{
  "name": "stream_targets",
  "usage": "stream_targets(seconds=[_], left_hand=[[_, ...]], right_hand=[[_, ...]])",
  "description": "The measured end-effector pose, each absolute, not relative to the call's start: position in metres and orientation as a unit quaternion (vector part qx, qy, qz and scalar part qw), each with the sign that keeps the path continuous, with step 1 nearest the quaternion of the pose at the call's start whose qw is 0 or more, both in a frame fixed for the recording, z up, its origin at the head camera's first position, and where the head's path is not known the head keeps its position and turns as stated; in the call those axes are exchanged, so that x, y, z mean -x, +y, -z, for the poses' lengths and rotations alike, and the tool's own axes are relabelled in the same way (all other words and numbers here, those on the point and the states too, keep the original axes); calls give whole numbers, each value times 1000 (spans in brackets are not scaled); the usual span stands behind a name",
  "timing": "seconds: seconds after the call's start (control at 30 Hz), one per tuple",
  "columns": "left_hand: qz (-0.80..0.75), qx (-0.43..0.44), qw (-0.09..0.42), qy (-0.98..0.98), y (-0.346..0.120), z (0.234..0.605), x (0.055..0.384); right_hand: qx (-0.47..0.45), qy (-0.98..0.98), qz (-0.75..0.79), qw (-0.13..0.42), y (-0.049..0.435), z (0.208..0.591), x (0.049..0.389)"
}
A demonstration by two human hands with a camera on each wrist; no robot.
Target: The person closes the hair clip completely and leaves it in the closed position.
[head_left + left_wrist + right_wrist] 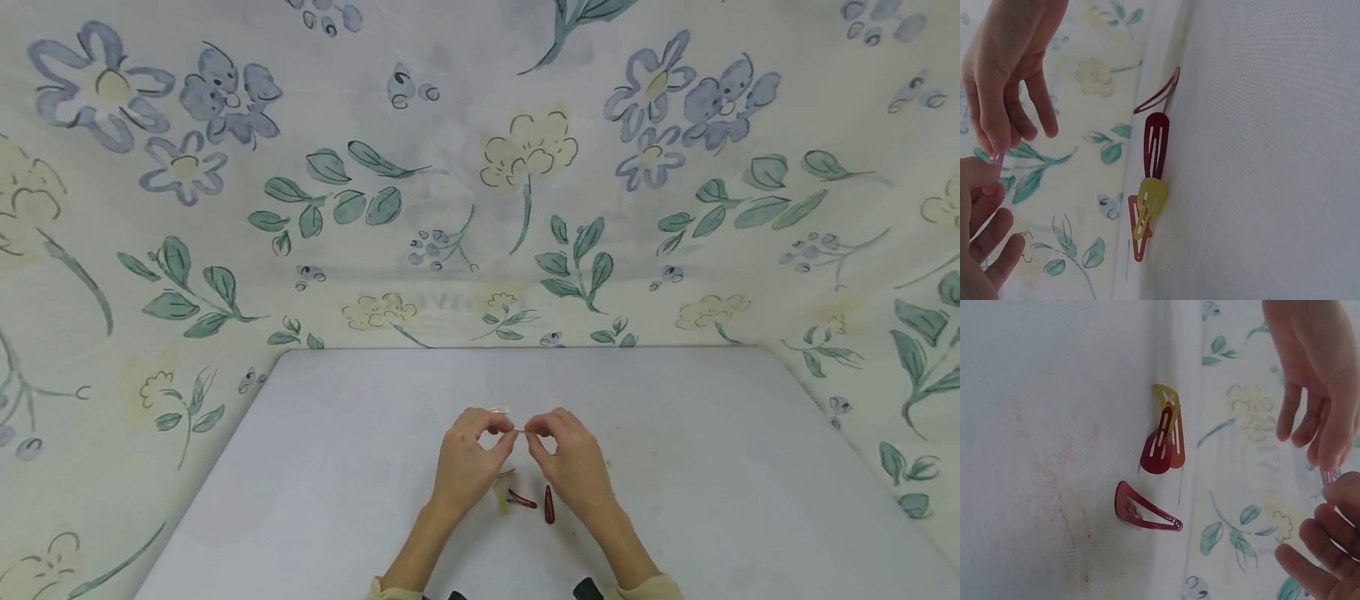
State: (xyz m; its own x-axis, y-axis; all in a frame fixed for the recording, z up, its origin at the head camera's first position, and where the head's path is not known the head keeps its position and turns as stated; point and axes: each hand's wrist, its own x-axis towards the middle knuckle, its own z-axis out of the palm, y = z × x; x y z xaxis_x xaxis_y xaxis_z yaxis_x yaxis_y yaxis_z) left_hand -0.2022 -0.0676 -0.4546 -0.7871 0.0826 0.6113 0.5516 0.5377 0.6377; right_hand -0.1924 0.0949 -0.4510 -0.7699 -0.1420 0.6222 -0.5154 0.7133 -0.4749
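In the head view a small pink snap hair clip point(520, 431) spans the gap between both hands, above the table. My left hand point(468, 462) pinches one end with thumb and index finger. The other end is pinched by my right hand point(572, 461). Up close, the pink clip point(997, 161) shows slots and is partly covered by fingertips. Below the hands lie a dark red hair clip point(549, 505), another dark red clip point(522, 499), a yellow clip point(501, 499) and an orange clip point(506, 473). The yellow clip point(1166, 395) overlaps its neighbours in the right wrist view.
A pale, whitish clip point(498, 409) lies on the table beyond the left hand, partly hidden. The white table point(322, 467) extends to both sides. Flower-patterned fabric point(450, 183) stands behind and beside it. Two dark objects point(588, 588) show at the bottom edge.
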Motion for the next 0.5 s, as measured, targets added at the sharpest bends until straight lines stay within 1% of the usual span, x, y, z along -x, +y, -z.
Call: stream_targets(seconds=[0.5], left_hand=[[419,190,285,-841,-65,453,200]], right_hand=[[-172,-880,-326,299,91,452,190]])
